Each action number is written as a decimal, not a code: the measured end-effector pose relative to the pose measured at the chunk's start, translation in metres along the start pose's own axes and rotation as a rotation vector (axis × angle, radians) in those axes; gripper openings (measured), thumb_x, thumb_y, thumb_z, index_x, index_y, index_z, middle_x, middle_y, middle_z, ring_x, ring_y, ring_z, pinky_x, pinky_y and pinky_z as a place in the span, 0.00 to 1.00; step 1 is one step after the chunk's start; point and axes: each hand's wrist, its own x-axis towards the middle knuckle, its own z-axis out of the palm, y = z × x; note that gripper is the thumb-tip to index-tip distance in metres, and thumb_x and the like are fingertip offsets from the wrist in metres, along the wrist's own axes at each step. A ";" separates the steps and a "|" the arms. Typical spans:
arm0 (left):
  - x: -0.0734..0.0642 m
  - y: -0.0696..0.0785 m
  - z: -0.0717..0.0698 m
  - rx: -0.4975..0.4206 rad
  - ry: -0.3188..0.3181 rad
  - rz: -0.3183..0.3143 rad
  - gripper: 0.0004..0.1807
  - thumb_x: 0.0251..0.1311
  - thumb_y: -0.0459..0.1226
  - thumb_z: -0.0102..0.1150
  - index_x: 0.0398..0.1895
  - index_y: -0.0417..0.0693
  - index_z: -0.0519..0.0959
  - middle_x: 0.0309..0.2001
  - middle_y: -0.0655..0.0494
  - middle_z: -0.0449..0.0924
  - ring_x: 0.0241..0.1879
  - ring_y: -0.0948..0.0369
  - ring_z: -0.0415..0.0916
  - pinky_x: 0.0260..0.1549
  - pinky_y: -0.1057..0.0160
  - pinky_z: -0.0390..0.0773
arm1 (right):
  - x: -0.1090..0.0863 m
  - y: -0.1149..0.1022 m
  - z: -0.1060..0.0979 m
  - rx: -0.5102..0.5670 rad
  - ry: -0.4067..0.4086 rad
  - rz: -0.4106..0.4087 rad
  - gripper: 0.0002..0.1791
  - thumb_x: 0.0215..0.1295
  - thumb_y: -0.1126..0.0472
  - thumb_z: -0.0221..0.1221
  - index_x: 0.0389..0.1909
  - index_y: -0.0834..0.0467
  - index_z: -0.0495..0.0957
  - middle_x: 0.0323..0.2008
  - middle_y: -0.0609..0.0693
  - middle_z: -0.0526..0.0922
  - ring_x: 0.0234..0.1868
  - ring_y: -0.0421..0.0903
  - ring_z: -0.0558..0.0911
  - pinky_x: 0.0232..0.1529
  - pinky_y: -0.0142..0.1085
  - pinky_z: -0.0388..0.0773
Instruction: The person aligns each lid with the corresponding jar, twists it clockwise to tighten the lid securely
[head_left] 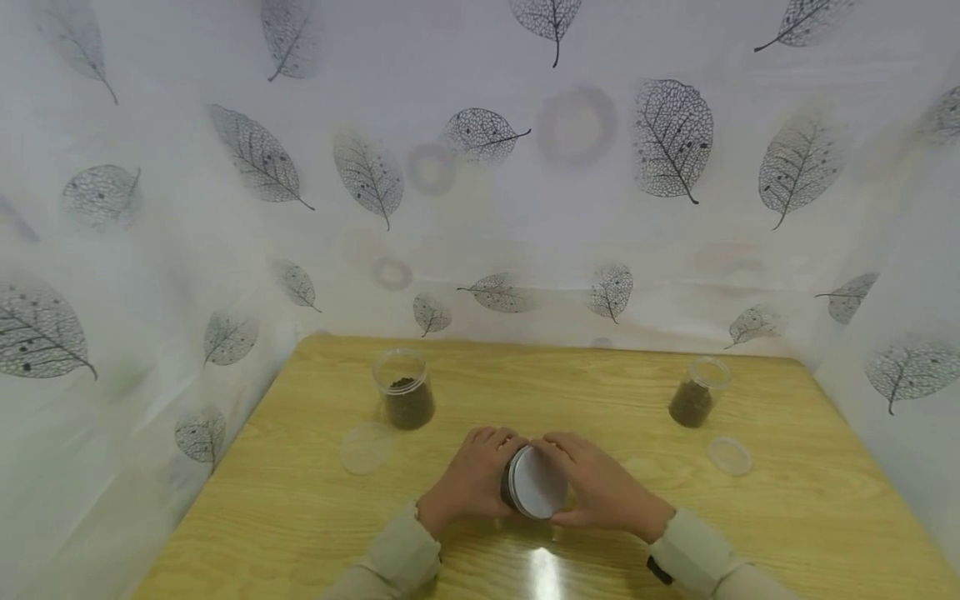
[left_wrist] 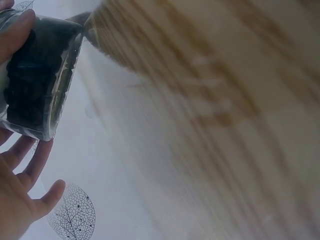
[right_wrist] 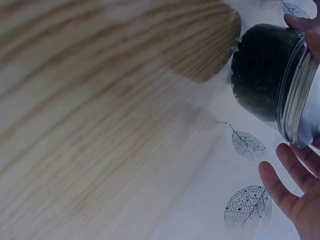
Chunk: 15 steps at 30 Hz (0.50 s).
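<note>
Both hands hold a clear jar (left_wrist: 37, 75) filled with dark contents, tilted so its silver lid (head_left: 542, 483) faces right in the head view. My left hand (head_left: 474, 477) grips the jar's body, fingers over the far side and thumb on the near side. At the other end, my right hand (head_left: 606, 483) has its fingers and thumb round the edge of the lid. The right wrist view shows the dark-filled jar (right_wrist: 262, 72) with the lid on it and the right-hand fingers (right_wrist: 295, 167) at its rim.
At the back left of the wooden table (head_left: 547, 383) stands an uncovered jar (head_left: 408, 404) of dark grains, a clear lid (head_left: 367, 448) lying before it. Back right, a smaller uncovered jar (head_left: 692, 403) has another clear lid (head_left: 729, 456) nearby. A leaf-patterned curtain (head_left: 517, 225) surrounds the table.
</note>
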 end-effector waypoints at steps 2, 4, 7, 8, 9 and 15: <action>0.000 0.000 0.000 0.002 0.001 -0.002 0.49 0.26 0.63 0.73 0.57 0.57 0.69 0.50 0.62 0.74 0.49 0.61 0.72 0.53 0.54 0.72 | 0.001 -0.003 -0.001 0.010 -0.004 0.016 0.56 0.26 0.41 0.76 0.61 0.61 0.66 0.52 0.53 0.74 0.52 0.48 0.76 0.50 0.43 0.79; 0.000 0.000 -0.001 0.005 0.004 -0.003 0.49 0.26 0.63 0.74 0.57 0.56 0.69 0.50 0.62 0.74 0.49 0.61 0.73 0.53 0.54 0.72 | 0.002 -0.005 -0.001 0.016 -0.005 0.032 0.55 0.26 0.42 0.76 0.60 0.62 0.67 0.51 0.54 0.74 0.51 0.48 0.76 0.49 0.43 0.80; 0.001 0.000 -0.001 0.000 0.005 -0.009 0.48 0.26 0.63 0.74 0.56 0.57 0.70 0.49 0.62 0.74 0.49 0.61 0.73 0.53 0.55 0.72 | 0.002 -0.008 -0.001 0.022 -0.011 0.058 0.55 0.27 0.43 0.76 0.60 0.62 0.67 0.51 0.55 0.74 0.51 0.48 0.77 0.49 0.42 0.80; 0.001 0.000 -0.001 0.000 0.003 -0.011 0.48 0.26 0.63 0.74 0.56 0.57 0.70 0.49 0.62 0.74 0.49 0.61 0.73 0.54 0.55 0.72 | 0.001 -0.008 -0.001 0.023 -0.013 0.066 0.55 0.27 0.43 0.76 0.60 0.62 0.67 0.52 0.55 0.73 0.51 0.48 0.77 0.49 0.42 0.80; 0.001 0.000 -0.001 -0.003 0.002 -0.013 0.48 0.25 0.63 0.74 0.56 0.57 0.70 0.49 0.62 0.74 0.49 0.62 0.73 0.54 0.55 0.72 | 0.001 -0.008 0.000 0.023 -0.016 0.073 0.55 0.27 0.43 0.76 0.61 0.62 0.67 0.52 0.55 0.73 0.51 0.48 0.77 0.49 0.42 0.80; 0.000 0.000 0.003 -0.013 0.011 -0.012 0.48 0.24 0.64 0.74 0.54 0.56 0.71 0.48 0.62 0.75 0.48 0.63 0.74 0.53 0.56 0.72 | -0.002 -0.010 0.005 0.069 -0.017 0.116 0.55 0.29 0.42 0.76 0.61 0.63 0.66 0.53 0.55 0.72 0.51 0.48 0.76 0.48 0.40 0.81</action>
